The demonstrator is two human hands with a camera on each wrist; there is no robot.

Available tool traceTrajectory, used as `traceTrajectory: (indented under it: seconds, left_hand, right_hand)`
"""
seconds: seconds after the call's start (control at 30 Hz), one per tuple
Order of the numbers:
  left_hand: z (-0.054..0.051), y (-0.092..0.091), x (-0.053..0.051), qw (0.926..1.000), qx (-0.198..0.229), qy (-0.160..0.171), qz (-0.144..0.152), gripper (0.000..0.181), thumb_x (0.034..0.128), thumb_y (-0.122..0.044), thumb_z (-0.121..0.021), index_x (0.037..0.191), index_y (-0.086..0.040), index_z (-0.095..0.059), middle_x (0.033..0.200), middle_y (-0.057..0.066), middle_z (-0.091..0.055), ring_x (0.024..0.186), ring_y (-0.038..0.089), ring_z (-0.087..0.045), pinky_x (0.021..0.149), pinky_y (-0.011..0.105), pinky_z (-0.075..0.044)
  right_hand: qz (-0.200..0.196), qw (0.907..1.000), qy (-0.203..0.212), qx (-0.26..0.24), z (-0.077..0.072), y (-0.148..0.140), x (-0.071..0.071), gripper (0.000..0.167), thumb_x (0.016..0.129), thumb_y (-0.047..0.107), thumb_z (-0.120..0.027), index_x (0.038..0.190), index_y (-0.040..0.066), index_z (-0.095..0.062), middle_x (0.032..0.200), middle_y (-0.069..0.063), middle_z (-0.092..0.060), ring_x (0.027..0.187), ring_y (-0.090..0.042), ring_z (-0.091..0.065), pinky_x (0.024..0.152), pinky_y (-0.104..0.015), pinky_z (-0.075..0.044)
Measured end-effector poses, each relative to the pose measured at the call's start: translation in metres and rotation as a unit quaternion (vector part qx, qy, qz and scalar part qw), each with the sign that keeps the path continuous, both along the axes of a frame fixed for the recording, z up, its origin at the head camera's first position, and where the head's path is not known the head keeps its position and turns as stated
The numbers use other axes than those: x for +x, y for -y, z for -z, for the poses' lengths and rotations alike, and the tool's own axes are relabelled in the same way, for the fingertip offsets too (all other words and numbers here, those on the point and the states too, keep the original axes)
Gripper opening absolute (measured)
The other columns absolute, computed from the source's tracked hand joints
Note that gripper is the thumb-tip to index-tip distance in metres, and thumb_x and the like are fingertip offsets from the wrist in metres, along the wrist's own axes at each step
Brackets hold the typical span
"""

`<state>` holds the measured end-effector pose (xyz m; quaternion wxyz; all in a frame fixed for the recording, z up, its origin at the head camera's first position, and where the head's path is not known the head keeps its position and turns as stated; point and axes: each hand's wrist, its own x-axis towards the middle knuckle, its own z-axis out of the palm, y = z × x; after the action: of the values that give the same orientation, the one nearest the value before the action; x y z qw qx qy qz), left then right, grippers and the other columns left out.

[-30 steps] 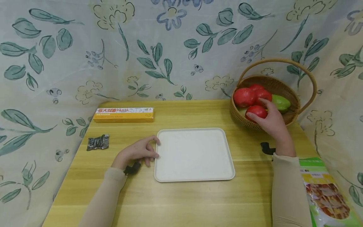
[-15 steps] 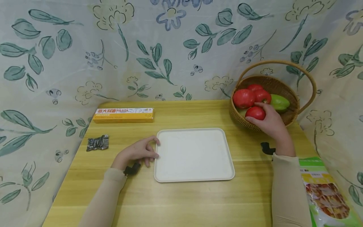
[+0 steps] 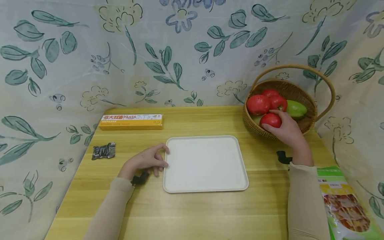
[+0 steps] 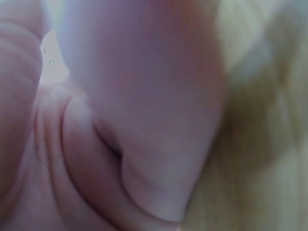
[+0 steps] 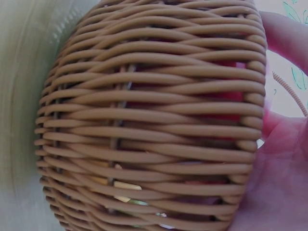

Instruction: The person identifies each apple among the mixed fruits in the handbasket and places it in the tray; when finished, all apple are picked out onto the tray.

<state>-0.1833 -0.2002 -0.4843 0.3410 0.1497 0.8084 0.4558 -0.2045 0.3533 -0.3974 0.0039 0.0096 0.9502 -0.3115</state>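
Note:
In the head view my right hand (image 3: pixel 289 131) reaches into a wicker basket (image 3: pixel 253 125) at the back right. Its thumb and fingers grip a glossy red tomato (image 3: pixel 270 120) at the near side of the basket. Several other red fruits (image 3: pixel 258 104) and a green, elongated one (image 3: pixel 296 109) lie behind it. The right wrist view is mostly filled by the woven basket wall (image 5: pixel 154 110). My left hand (image 3: pixel 144 158) rests at the left rim of a white tray (image 3: pixel 207 163), thumb and index finger apart on its edge. Its wrist view is blurred and shows mostly skin.
A yellow pasta box (image 3: pixel 130 122) lies at the back left of the wooden table, with a small black wrapped packet (image 3: pixel 103 151) in front of it. A green food bag (image 3: pixel 345 206) lies beside the right forearm. Floral cloth hangs behind the table.
The right fingers have closed around the red tomato, which has barely moved. The left hand and the tray have stayed still.

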Motion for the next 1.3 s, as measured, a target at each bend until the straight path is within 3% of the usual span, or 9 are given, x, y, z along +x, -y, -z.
traceTrajectory:
  seconds: [0.53, 0.77, 0.93, 1.03, 1.2, 1.3]
  left_hand:
    - [0.003, 0.001, -0.002, 1.0000, 0.002, 0.001, 0.000, 0.053, 0.0949, -0.031, -0.082, 0.135, -0.020, -0.050, 0.074, 0.005, -0.072, 0.056, 0.023, -0.073, 0.045, 0.026, -0.049]
    - [0.004, 0.001, -0.002, 1.0000, 0.004, 0.002, 0.001, 0.053, 0.0947, -0.031, -0.082, 0.135, -0.018, -0.049, 0.074, 0.005, -0.072, 0.055, 0.022, -0.073, 0.045, 0.027, -0.049]
    - [0.003, 0.002, -0.001, 1.0000, 0.004, 0.000, 0.001, 0.053, 0.0950, -0.031, -0.082, 0.135, -0.018, -0.049, 0.074, 0.005, -0.072, 0.056, 0.022, -0.073, 0.045, 0.027, -0.049]
    - [0.003, 0.002, -0.001, 1.0000, 0.004, 0.000, 0.001, 0.053, 0.0953, -0.030, -0.082, 0.135, -0.017, -0.049, 0.074, 0.005, -0.072, 0.055, 0.023, -0.073, 0.045, 0.027, -0.049]
    - [0.004, 0.002, -0.001, 1.0000, 0.001, -0.002, 0.002, 0.053, 0.0955, -0.031, -0.081, 0.136, -0.018, -0.049, 0.074, 0.005, -0.072, 0.055, 0.022, -0.072, 0.045, 0.027, -0.049]
    - [0.004, 0.002, -0.001, 1.0000, 0.000, -0.006, 0.002, 0.053, 0.0956, -0.031, -0.081, 0.136, -0.018, -0.049, 0.074, 0.005, -0.072, 0.055, 0.022, -0.072, 0.045, 0.027, -0.049]
  right_hand:
    - [0.041, 0.9982, -0.033, -0.029, -0.005, 0.003, 0.004, 0.079, 0.100, 0.053, -0.066, 0.162, 0.013, -0.037, 0.162, -0.031, -0.039, 0.138, -0.055, -0.044, 0.107, -0.080, -0.042]
    - [0.084, 0.9870, -0.115, -0.074, -0.014, 0.006, 0.008, 0.072, 0.100, 0.042, -0.071, 0.162, 0.020, -0.041, 0.165, -0.021, -0.041, 0.142, -0.052, -0.043, 0.109, -0.079, -0.040]
    - [0.090, 0.9798, -0.143, -0.106, -0.022, 0.011, 0.012, 0.072, 0.099, 0.039, -0.071, 0.163, 0.026, -0.040, 0.168, -0.014, -0.040, 0.147, -0.049, -0.041, 0.113, -0.078, -0.038]
    - [0.079, 0.9806, -0.138, -0.115, -0.029, 0.018, 0.017, 0.073, 0.099, 0.039, -0.072, 0.164, 0.030, -0.038, 0.168, -0.013, -0.039, 0.146, -0.046, -0.041, 0.113, -0.074, -0.041]
    - [0.046, 0.9821, -0.127, -0.131, -0.037, 0.039, 0.025, 0.080, 0.097, 0.033, -0.078, 0.164, 0.027, -0.036, 0.163, -0.012, -0.043, 0.139, -0.035, -0.045, 0.105, -0.044, -0.052]
    - [0.026, 0.9803, -0.136, -0.141, -0.036, 0.056, 0.026, 0.080, 0.094, 0.028, -0.082, 0.162, 0.026, -0.040, 0.160, -0.012, -0.047, 0.137, -0.032, -0.048, 0.105, -0.042, -0.052]
